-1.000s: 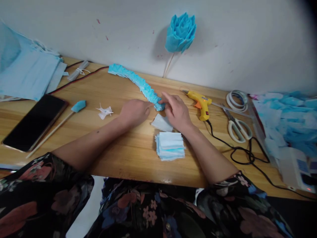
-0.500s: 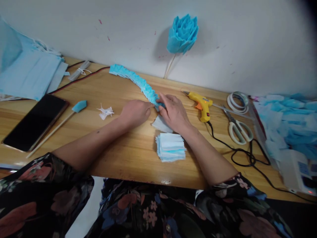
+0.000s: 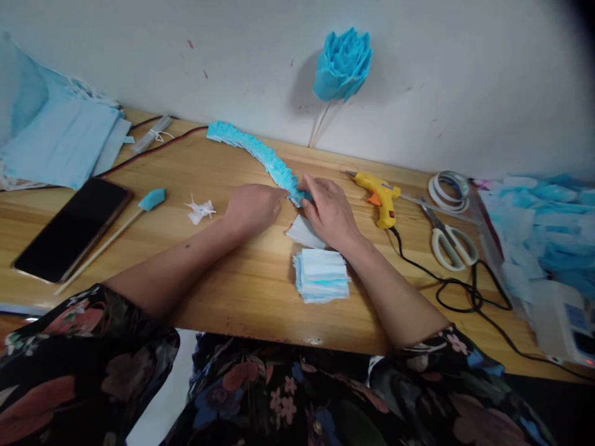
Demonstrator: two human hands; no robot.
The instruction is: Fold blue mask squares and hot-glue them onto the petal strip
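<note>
A curved row of overlapping blue folded fabric pieces (image 3: pixel 258 152) runs from the back of the table down to my hands. At its near end, my right hand (image 3: pixel 329 207) has thumb and forefinger around a blue folded piece (image 3: pixel 307 196). My left hand (image 3: pixel 255 209) is curled closed, its forefinger tip touching the row's end from the left; what its fingers may hold is hidden. A loose pale square (image 3: pixel 304 233) lies partly under my right hand. Just nearer to me is a stack of pale blue mask-fabric squares (image 3: pixel 321 275).
Right of my hands lie a yellow glue gun (image 3: pixel 383 198) with a black cord, scissors (image 3: pixel 450 238), tape rolls (image 3: pixel 449 191) and blue scraps (image 3: pixel 548 229). Leftward are a phone (image 3: pixel 72 229), a blue-tipped stick (image 3: pixel 111 241) and face masks (image 3: pixel 65 136). A blue fabric flower (image 3: pixel 343 65) leans at the wall.
Both hands stay at the near end of the row, with only slight finger movement. The whole view has shifted a little; nothing else has visibly moved.
</note>
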